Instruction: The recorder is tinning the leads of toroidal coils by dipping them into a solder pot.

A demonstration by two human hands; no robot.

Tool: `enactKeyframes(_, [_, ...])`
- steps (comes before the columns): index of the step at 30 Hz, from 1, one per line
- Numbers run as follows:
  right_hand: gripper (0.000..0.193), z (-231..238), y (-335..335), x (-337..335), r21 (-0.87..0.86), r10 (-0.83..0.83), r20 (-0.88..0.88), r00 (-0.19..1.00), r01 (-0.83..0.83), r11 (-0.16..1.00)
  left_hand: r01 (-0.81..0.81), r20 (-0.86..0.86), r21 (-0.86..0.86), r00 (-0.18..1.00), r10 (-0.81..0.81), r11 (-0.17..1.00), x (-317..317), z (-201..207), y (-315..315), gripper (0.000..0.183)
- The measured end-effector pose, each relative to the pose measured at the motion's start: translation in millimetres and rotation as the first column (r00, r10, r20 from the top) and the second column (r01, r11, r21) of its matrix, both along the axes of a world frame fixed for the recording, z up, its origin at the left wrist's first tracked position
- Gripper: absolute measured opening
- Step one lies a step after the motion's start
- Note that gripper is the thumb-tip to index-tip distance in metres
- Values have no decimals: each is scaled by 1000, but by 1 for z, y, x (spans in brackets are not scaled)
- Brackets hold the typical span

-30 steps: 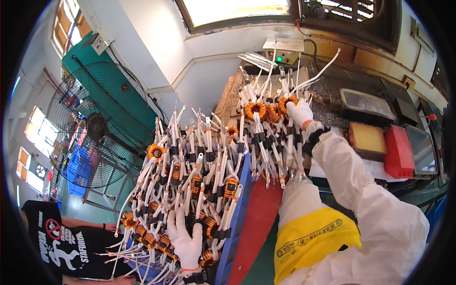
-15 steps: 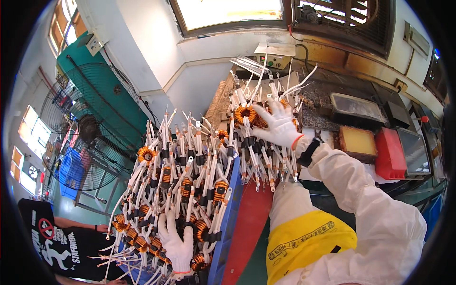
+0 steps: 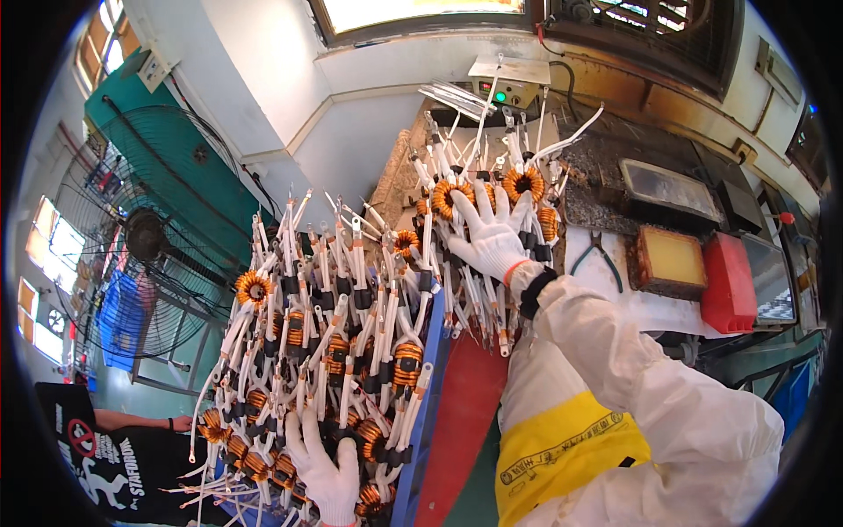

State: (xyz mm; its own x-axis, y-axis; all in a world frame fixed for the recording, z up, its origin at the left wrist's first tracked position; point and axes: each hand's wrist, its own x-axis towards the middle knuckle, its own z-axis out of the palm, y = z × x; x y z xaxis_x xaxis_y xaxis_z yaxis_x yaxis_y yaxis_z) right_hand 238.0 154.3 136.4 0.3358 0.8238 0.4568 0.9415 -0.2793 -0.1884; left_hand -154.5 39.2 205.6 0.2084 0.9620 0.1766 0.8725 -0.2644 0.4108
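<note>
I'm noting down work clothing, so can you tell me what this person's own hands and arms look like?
The left hand and right hand wear white fabric gloves with orange-red cuff edging. A black band shows at the right wrist, beside a loose, wrinkled white sleeve. The left forearm is out of view.

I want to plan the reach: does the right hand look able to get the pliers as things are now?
Probably yes: the pliers lie uncovered on the white sheet, to the right of the open right hand. Only a few orange coils seem to stand between.
</note>
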Motion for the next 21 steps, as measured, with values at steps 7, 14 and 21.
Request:
enactKeyframes(7, [69,9,15,3,-190,-124,-67,990,110,976,40,58,43,997,-42,998,1,-6,1,64])
enactKeyframes(14, [70,23,-9,21,-20,49,61,997,-48,999,26,14,117,1000,-28,993,-9,-14,-3,65])
enactKeyframes(21, [78,-16,-22,71,13,-57,137,989,56,998,26,50,67,998,-29,997,1,-12,5,65])
